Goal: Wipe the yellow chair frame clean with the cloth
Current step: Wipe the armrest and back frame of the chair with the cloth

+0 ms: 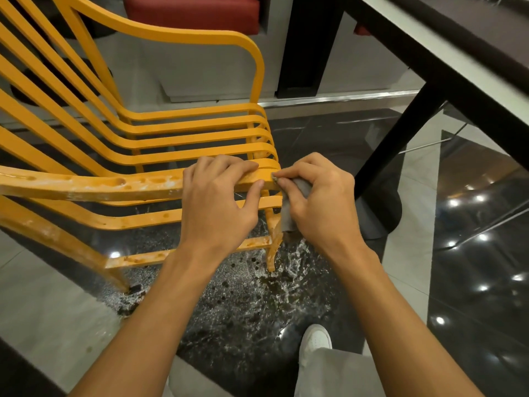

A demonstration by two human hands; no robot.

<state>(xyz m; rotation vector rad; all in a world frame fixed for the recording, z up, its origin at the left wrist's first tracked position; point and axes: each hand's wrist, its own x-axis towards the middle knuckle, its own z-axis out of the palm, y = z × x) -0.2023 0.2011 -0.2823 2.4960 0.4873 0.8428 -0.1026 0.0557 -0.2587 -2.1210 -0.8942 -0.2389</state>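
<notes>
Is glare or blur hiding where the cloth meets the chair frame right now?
Head view: the cloth in the right hand and the end of the yellow chair frame are sharp and evenly lit. Head view: light reflections sit only on the glossy floor at the right. Head view: the table at top right is blur-smeared, and the wide-angle lens bends the edges.

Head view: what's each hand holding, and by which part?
The left hand grips the yellow slatted chair by the front end of its near armrest. The right hand holds the bunched grey cloth, pressing it against the armrest's front bend.
</notes>
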